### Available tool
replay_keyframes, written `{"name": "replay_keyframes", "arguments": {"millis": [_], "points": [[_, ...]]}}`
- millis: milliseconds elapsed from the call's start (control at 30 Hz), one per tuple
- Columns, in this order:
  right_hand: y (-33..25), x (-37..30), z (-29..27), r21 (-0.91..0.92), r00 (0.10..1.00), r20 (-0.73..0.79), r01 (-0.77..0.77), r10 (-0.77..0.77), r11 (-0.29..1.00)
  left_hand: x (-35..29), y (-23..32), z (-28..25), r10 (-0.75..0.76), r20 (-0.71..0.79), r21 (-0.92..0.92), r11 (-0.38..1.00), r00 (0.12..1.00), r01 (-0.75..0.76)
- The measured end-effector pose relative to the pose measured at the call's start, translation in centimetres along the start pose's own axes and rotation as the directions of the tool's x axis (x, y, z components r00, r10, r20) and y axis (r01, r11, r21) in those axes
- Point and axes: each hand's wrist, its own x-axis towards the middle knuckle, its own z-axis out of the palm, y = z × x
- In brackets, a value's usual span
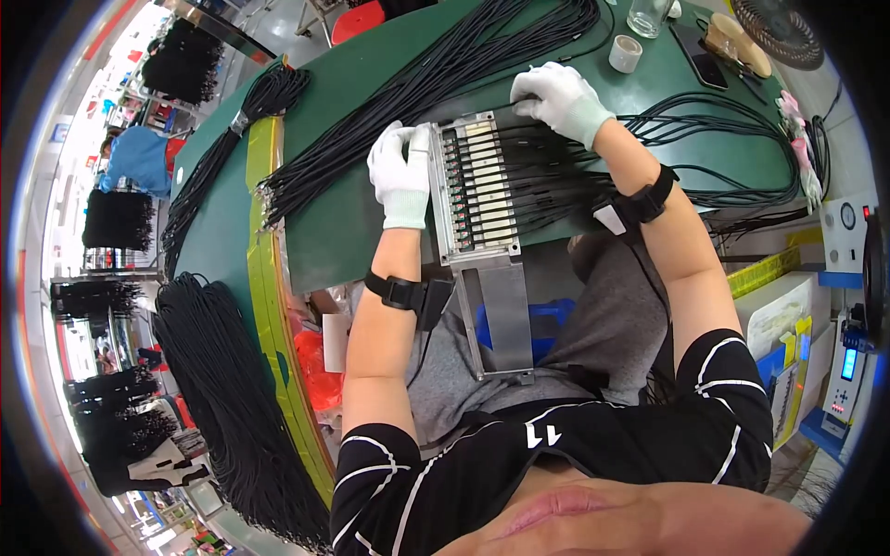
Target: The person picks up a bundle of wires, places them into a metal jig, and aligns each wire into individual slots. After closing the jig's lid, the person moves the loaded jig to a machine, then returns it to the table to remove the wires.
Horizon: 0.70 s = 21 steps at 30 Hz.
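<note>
A metal fixture point(514, 243) holds a row of black cables side by side, their ends lying in pale slots. It stands at the near edge of the green table, and a metal plate point(507, 320) extends below it over my lap. My left hand point(400, 171), in a white glove, is at the fixture's upper left edge with its fingers curled; what they hold, if anything, is hidden. Beyond the fixture's upper right corner, my right hand point(565, 102), also gloved, has its fingers bent together at a thin black cable. The cables in the fixture run off to the right under my right forearm.
Bundles of black cables lie across the green table point(329, 243) and hang over its left side point(222, 398). A tape roll point(626, 54), glass jar point(646, 17), phone point(702, 57) and fan point(779, 32) are at the far right. A machine with controls point(842, 371) stands right.
</note>
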Motion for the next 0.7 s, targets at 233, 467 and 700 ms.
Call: {"name": "replay_keyframes", "arguments": {"millis": [233, 467, 700], "points": [[-1.9, -0.4, -0.1, 0.113, 0.983, -0.097, 0.166, -0.155, 0.980, -0.2, 0.7, -0.2, 0.026, -0.009, -0.216, 0.976, 1.000, -0.027], [-5.1, -0.1, 0.7, 0.100, 0.974, -0.044, 0.225, -0.222, 0.969, -0.2, 2.5, -1.2, 0.210, -0.056, -0.240, 0.946, 0.976, -0.218], [-0.8, -0.7, 1.8, 0.194, 0.997, -0.074, 0.051, -0.037, 0.980, 0.7, 1.3, -1.5, -0.027, -0.063, -0.241, 0.971, 0.998, 0.011]]}}
